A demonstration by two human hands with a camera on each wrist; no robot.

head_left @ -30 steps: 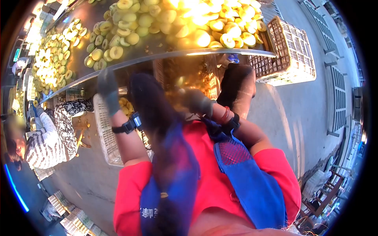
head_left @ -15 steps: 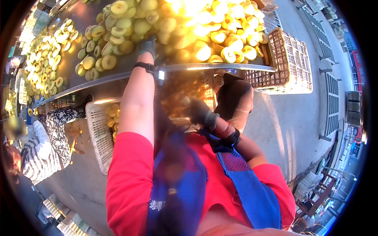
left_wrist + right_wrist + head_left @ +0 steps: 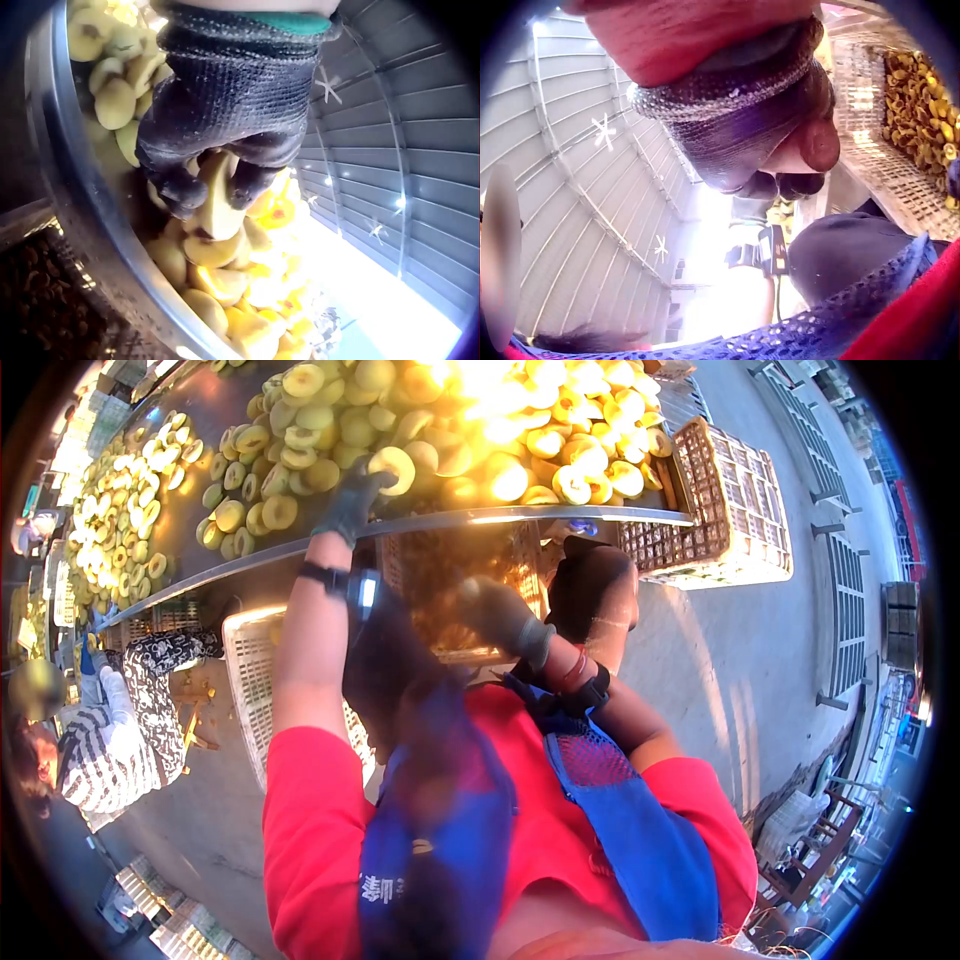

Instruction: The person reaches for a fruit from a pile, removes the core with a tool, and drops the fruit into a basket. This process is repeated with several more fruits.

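Note:
In the head view my gloved left hand point(image 3: 348, 508) is over the near edge of the metal table point(image 3: 440, 520). Its fingertips pinch a pale yellow peach half point(image 3: 392, 470) with a hollow in its cut face. The left wrist view shows thumb and fingers on either side of that half, close above the heaped peach halves point(image 3: 214, 307). My right hand point(image 3: 500, 620), gloved with the thumb tip bare point(image 3: 821, 146), is in front of my body below the table edge. Its fingers are bent and partly hidden; I cannot tell whether they hold anything.
Below the table edge sits a crate point(image 3: 870, 161) of brownish-yellow pieces. A white plastic crate point(image 3: 245, 690) stands at my left, another crate point(image 3: 745, 510) by the table's right end. Further left, a person in a striped top point(image 3: 105, 750) sits at the table.
My left hand rose from beside the left crate, reached over the table into the peach halves, and has drawn back toward the edge with one half. The right hand stays about where it was.

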